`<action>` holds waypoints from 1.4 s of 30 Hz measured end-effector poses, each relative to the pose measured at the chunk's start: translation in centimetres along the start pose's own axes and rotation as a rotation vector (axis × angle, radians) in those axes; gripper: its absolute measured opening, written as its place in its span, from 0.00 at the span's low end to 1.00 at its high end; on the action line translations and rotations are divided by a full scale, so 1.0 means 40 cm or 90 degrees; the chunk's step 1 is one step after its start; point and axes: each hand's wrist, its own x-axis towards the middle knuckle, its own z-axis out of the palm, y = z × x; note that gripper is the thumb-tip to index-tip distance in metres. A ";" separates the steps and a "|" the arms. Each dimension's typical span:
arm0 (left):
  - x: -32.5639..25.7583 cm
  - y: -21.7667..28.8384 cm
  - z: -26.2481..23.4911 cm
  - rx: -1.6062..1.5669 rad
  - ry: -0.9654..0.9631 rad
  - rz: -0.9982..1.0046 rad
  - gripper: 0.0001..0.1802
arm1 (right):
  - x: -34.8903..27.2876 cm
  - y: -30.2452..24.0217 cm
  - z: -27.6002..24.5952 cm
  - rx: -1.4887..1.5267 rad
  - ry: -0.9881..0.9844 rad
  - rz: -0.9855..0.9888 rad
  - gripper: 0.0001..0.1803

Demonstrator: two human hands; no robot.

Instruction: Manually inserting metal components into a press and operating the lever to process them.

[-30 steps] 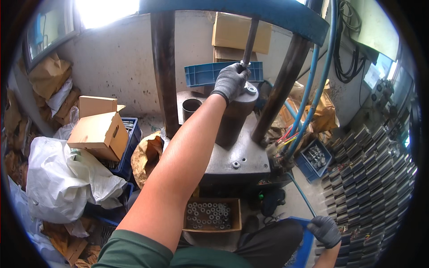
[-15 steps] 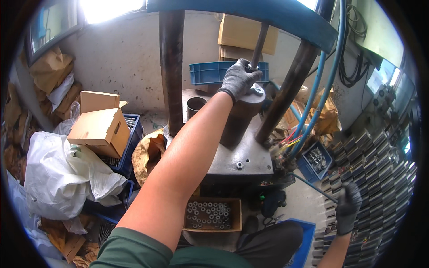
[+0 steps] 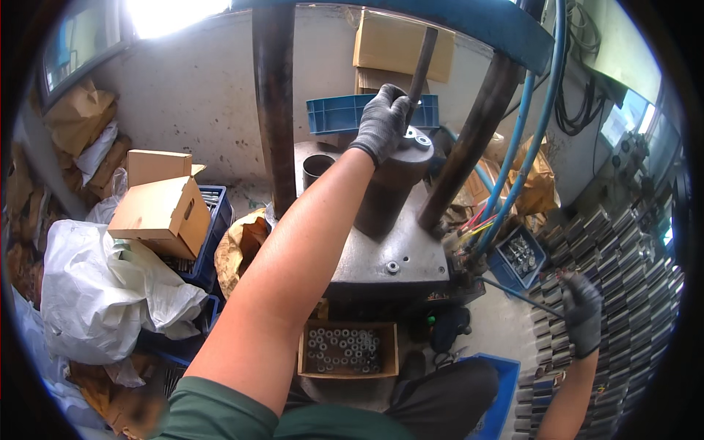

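My left hand (image 3: 383, 123), in a grey knit glove, closes round an upright dark metal rod (image 3: 423, 62) near its lower end. The rod leans slightly above a thick dark cylindrical block (image 3: 392, 187) on the press; its lower tip hides behind my fingers. Small metal rings (image 3: 420, 139) lie on top of the block. At the right, my gloved right hand (image 3: 583, 314) is closed at the end of a thin blue lever (image 3: 521, 295); blur softens its fingers. An open metal tube (image 3: 317, 169) stands left of the block on the metal press table (image 3: 352, 268).
Dark press columns (image 3: 275, 110) rise under a blue crossbeam (image 3: 469, 22). Blue hoses (image 3: 524, 158) hang at the right. A carton of metal rings (image 3: 302, 352) sits below the table. Stacked metal bars (image 3: 623, 293) fill the right; a cardboard box (image 3: 158, 209) stands left.
The rod's upper end now shows apart from the crossbeam, with my left hand still round it. My right hand and the lever's end have moved slightly up and right.
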 end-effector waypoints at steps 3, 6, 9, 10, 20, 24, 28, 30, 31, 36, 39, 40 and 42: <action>0.009 0.004 0.003 -0.052 -0.095 -0.057 0.15 | -0.179 -0.074 -0.010 0.089 -0.239 0.042 0.18; 0.014 0.001 0.007 -0.094 -0.100 -0.099 0.15 | -0.288 -0.119 0.018 0.096 -0.362 0.087 0.10; 0.021 -0.007 0.011 -0.110 -0.098 -0.119 0.18 | -0.308 -0.132 0.034 0.065 -0.369 0.082 0.08; 0.023 -0.010 0.009 -0.110 -0.096 -0.098 0.19 | -0.302 -0.132 0.032 0.053 -0.374 0.111 0.08; 0.028 -0.018 0.007 -0.117 -0.103 -0.114 0.18 | -0.235 -0.126 -0.002 0.076 -0.299 0.119 0.11; 0.030 -0.016 0.007 -0.138 -0.099 -0.125 0.17 | -0.246 -0.118 0.000 -0.031 -0.442 0.053 0.11; 0.032 -0.021 0.008 -0.148 -0.096 -0.111 0.16 | -0.244 -0.116 -0.002 0.103 -0.375 0.180 0.10; 0.032 -0.025 0.005 -0.147 -0.097 -0.101 0.15 | -0.240 -0.118 -0.001 0.057 -0.285 0.076 0.10; 0.032 -0.026 0.004 -0.147 -0.099 -0.098 0.15 | -0.240 -0.119 0.001 0.053 -0.282 0.083 0.10; 0.035 -0.026 0.005 -0.149 -0.100 -0.101 0.15 | -0.240 -0.119 -0.003 0.103 -0.358 0.188 0.10; 0.033 -0.025 0.006 -0.167 -0.090 -0.104 0.15 | -0.240 -0.116 -0.006 0.051 -0.414 0.152 0.11; 0.033 -0.024 0.006 -0.156 -0.093 -0.106 0.15 | -0.240 -0.115 -0.006 0.063 -0.405 0.140 0.11; 0.034 -0.022 0.005 -0.146 -0.095 -0.107 0.15 | -0.238 -0.114 -0.007 0.034 -0.426 0.136 0.12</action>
